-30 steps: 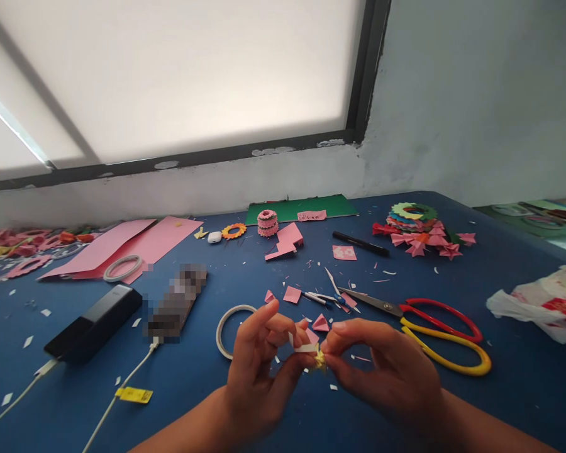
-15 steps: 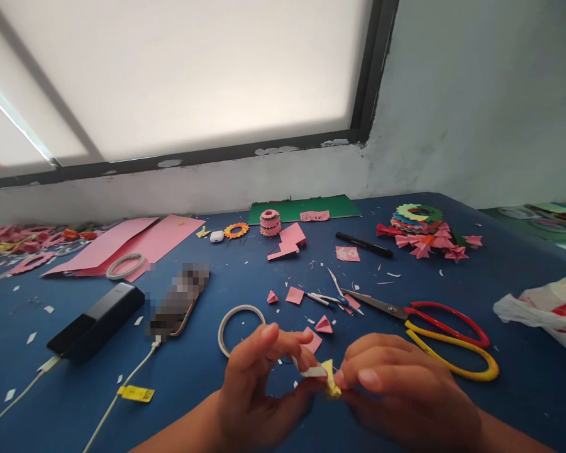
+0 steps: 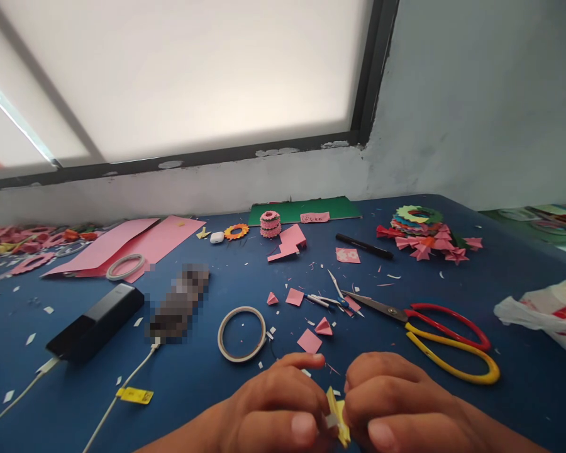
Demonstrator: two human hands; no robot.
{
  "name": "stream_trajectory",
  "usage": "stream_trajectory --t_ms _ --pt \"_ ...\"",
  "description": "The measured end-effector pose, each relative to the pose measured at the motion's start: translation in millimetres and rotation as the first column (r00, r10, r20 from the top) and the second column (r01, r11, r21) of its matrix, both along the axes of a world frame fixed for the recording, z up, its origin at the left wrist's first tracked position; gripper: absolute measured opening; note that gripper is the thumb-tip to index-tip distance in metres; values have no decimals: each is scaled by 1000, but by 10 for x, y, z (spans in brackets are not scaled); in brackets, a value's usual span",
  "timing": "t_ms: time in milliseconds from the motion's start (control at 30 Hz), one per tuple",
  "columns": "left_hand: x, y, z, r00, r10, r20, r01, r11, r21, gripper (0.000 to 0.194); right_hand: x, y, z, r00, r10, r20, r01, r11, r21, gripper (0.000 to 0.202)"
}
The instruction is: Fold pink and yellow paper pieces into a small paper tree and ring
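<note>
A small folded yellow paper piece point(image 3: 338, 417) stands between my two hands at the bottom of the view. My left hand point(image 3: 276, 406) is closed at its left side, with a pale strip showing by the fingertips and the index finger stretched out above. From the right, my right hand point(image 3: 405, 402) pinches the yellow paper, its fingers curled. Just beyond the hands lie a pink paper square point(image 3: 309, 341) and a folded pink paper piece point(image 3: 324, 326). A roll of tape point(image 3: 221, 340) lies flat to the left of them.
Large scissors point(image 3: 453, 333) with red and yellow handles lie at right, their blades near small blue-and-white tools point(image 3: 327, 302). A phone point(image 3: 179, 302) and a black device point(image 3: 97, 324) trail cables at left. Paper rings point(image 3: 417, 217) and a plastic bag point(image 3: 547, 311) are farther right.
Both hands have come lower and closer together around the yellow paper. My left fingers have curled down, and the tape roll and pink square are now uncovered.
</note>
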State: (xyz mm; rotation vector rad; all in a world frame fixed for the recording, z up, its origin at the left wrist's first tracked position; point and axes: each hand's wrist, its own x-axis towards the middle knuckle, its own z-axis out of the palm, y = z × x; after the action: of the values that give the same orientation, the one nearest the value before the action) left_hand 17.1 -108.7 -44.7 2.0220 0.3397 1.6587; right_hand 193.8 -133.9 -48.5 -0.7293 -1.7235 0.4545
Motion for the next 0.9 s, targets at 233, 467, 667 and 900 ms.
stream_trajectory --t_ms 233,467,667,900 --pt "-36 24 75 990 -98 -102 96 995 -22 62 21 135 225 978 204 51 -204 979 -12 56" --pt "-131 48 102 983 -126 -136 125 992 -15 64 -3 183 143 951 283 -121 -285 958 0 52" --pt "-101 55 147 982 -107 -157 124 987 104 43 -26 195 219 971 239 10 -239 963 127 66" --pt "1 60 141 998 20 -56 -19 999 29 60 -55 218 201 997 77 -22 -72 985 155 16"
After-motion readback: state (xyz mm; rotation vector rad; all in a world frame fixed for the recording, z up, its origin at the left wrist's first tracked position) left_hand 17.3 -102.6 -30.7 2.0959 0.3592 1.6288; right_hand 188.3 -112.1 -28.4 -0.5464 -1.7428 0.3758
